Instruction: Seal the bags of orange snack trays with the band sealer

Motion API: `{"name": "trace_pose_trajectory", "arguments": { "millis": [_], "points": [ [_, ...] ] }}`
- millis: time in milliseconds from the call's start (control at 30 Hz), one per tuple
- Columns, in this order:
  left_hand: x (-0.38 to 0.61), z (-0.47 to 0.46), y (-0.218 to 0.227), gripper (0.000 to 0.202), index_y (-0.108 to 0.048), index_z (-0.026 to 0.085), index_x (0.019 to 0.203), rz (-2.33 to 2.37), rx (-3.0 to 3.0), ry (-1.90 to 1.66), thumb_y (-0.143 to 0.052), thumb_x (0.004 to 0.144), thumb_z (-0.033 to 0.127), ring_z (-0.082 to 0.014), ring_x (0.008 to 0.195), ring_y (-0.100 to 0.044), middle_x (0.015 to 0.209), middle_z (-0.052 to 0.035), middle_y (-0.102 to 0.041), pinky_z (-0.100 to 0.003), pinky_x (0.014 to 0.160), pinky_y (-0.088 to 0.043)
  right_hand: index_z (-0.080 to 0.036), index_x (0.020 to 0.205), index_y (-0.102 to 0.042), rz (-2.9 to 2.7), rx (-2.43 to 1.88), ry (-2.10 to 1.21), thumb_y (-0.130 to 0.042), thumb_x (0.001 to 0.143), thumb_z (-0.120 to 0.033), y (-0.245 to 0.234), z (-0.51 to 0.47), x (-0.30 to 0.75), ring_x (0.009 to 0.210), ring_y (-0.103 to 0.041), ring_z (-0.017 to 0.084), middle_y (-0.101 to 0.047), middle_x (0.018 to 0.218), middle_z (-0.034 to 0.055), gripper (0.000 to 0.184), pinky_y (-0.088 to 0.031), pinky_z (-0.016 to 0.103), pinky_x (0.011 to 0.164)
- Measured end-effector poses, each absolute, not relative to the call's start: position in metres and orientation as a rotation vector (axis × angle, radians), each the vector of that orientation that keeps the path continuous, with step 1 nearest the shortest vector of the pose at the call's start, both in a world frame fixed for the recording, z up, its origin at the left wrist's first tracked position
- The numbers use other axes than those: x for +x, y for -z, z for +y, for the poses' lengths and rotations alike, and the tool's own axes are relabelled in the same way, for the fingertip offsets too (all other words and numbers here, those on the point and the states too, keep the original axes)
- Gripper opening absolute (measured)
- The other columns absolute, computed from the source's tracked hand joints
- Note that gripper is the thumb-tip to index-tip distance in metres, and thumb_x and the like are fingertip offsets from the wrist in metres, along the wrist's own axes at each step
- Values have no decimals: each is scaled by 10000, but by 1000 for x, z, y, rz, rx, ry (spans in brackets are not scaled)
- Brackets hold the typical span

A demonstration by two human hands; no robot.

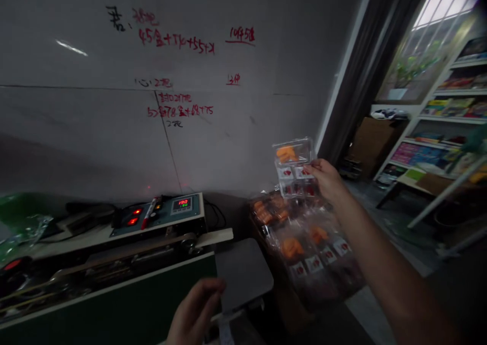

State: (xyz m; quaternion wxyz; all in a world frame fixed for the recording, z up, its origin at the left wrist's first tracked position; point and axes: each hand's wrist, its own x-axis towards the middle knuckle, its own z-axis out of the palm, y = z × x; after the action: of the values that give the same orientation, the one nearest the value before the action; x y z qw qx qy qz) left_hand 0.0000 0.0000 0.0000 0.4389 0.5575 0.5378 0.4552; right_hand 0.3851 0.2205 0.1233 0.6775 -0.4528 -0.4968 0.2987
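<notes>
My right hand (323,180) grips the edge of a clear plastic pack (291,167), raised at the right. An orange piece shows in its top part, with small white packets with red marks below. Beneath it, a box (287,299) holds several similar clear packs (304,253), also with orange pieces and white packets. My left hand (198,309), slightly blurred, is low in the middle near the grey plate (247,271) at the machine's end. Its fingers are bent, thumb apart from the index finger, with nothing seen between them.
A band sealing machine (160,218) with a lit display runs along the left. A red marker (148,215) lies on it. Green plastic (19,213) is at the far left. Behind stands a wall (236,147) with red writing. Shelves (437,116) and a table (429,182) are at right.
</notes>
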Motion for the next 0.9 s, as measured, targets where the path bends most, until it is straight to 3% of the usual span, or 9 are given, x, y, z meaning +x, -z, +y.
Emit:
{"name": "trace_pose_trajectory", "arguments": {
  "millis": [133, 200, 267, 400, 600, 733, 900],
  "points": [
    [34, 52, -34, 573, -641, 210, 1182, 1045, 1338, -1339, -742, 774, 600, -300, 1238, -621, 1281, -141, -687, -447, 1094, -467, -233, 824, -558, -1079, -823, -793, -905, 527, -473, -138, 182, 310, 736, -605, 131, -615, 768, -53, 516, -518, 262, 719],
    [47, 74, -52, 718, -575, 206, 1283, 886, 1300, -1365, -821, 707, 557, -328, 1323, -556, 1394, -170, -611, -481, 1118, -436, -237, 832, -562, -1027, -795, -956, -922, 499, -493, -133, 164, 273, 710, -610, 136, -623, 763, -57, 553, -528, 269, 681],
    [49, 85, -63, 758, -546, 194, 1311, 776, 1276, -1366, -850, 690, 505, -328, 1261, -596, 1353, -167, -631, -473, 1070, -472, -238, 826, -568, -999, -796, -1121, -928, 489, -520, -118, 143, 241, 693, -618, 150, -631, 741, -54, 568, -533, 280, 649],
    [23, 73, -60, 534, -633, 164, 1125, 931, 1184, -1395, -846, 711, 424, -237, 949, -683, 1058, -91, -721, -356, 863, -541, -233, 855, -592, -1068, -777, -1353, -908, 606, -519, -71, 102, 203, 823, -678, 191, -716, 831, -5, 494, -552, 315, 761],
    [-25, 19, -34, 512, -679, 187, 1063, 1118, 1092, -1465, -896, 644, 387, -204, 945, -673, 1060, -61, -740, -302, 869, -518, -276, 1117, -632, -1241, -705, -1424, -835, 769, -474, -37, 68, 183, 993, -699, 195, -755, 1018, 14, 449, -547, 323, 904],
    [-39, -9, -40, 524, -681, 201, 1086, 1215, 1182, -1466, -902, 643, 372, -207, 903, -691, 1024, -60, -751, -294, 824, -537, -303, 1102, -686, -1444, -555, -1435, -780, 829, -432, -45, 57, 171, 1053, -701, 212, -749, 1112, 13, 316, -559, 350, 944],
    [-45, -22, -45, 527, -684, 193, 1080, 1196, 1143, -1432, -893, 650, 413, -224, 873, -708, 999, -74, -760, -303, 773, -561, -311, 1093, -695, -1453, -499, -1520, -788, 817, -425, -49, 45, 159, 1068, -709, 225, -751, 1142, 15, 313, -575, 386, 951]
  ]
}}
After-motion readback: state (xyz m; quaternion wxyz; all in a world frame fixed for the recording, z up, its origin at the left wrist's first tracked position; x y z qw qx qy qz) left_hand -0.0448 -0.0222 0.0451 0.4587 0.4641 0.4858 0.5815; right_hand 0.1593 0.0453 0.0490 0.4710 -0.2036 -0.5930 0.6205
